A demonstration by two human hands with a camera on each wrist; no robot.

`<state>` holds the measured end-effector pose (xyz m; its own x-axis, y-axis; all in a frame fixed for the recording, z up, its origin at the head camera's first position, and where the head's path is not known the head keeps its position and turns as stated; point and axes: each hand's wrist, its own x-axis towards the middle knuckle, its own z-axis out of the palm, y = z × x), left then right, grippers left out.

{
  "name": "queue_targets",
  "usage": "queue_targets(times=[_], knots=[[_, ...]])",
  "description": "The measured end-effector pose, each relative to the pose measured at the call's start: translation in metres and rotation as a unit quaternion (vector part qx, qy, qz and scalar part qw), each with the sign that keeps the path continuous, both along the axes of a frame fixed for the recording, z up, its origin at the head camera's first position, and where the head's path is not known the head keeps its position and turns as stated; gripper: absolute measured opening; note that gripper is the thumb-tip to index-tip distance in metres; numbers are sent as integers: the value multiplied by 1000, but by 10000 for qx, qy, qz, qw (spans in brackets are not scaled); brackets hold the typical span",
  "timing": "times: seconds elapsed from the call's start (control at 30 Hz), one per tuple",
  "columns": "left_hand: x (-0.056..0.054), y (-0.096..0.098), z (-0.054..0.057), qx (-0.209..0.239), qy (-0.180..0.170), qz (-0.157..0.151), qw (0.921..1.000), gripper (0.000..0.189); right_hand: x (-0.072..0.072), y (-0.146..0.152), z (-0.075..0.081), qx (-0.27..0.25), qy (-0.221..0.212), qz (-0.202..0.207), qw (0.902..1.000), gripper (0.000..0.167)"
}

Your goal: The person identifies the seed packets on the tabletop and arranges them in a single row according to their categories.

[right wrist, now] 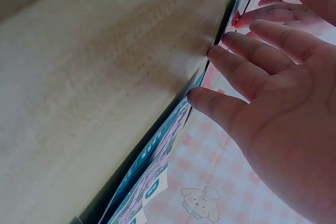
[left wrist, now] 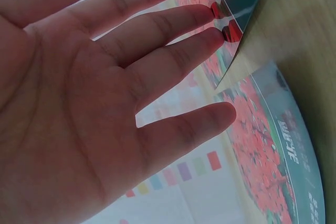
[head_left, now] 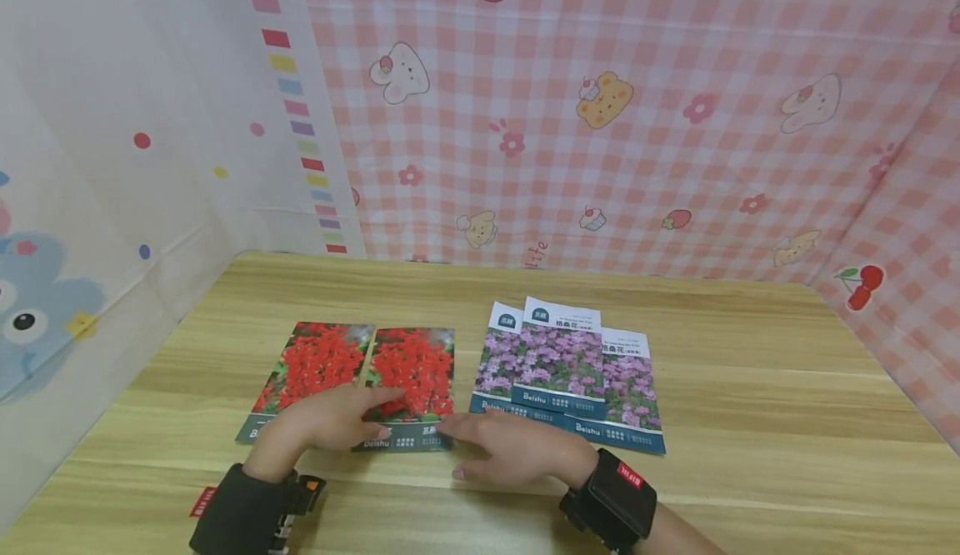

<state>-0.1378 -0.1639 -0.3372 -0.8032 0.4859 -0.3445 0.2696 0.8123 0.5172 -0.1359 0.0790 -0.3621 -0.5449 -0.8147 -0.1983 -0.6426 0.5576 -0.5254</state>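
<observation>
Two seed packets with red flowers lie side by side, the left one (head_left: 322,353) slightly slanted and the right one (head_left: 414,363) nearly straight. My left hand (head_left: 330,418) reaches over the left packet, its extended fingertips on the right red packet; in the left wrist view these fingers (left wrist: 157,30) are straight and spread. My right hand (head_left: 517,447) lies low over the table, fingers extended, fingertips at that same packet's lower right corner. In the right wrist view the fingers (right wrist: 236,69) point at the packet edges. Neither hand grips anything.
To the right, three purple-flower seed packets (head_left: 558,351) overlap in a fan, the middle one on top. The wooden table (head_left: 750,388) meets a pink checked cloth (head_left: 525,188) at the back and a white patterned cloth (head_left: 180,180) on the left.
</observation>
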Motion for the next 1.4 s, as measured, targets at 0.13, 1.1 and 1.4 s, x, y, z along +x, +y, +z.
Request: queue_targets(times=[0.13,1.1,1.4], knots=[[0,0,1,-41,32,-8,10000,49,1,0,0,-17,27,35,10000,54],[-2,-1,-3,9,112,145,9998,48,6,0,0,30,78,118,9999,57],[-1,0,-2,-53,135,175,9997,48,7,1,1,39,136,152,9998,58]])
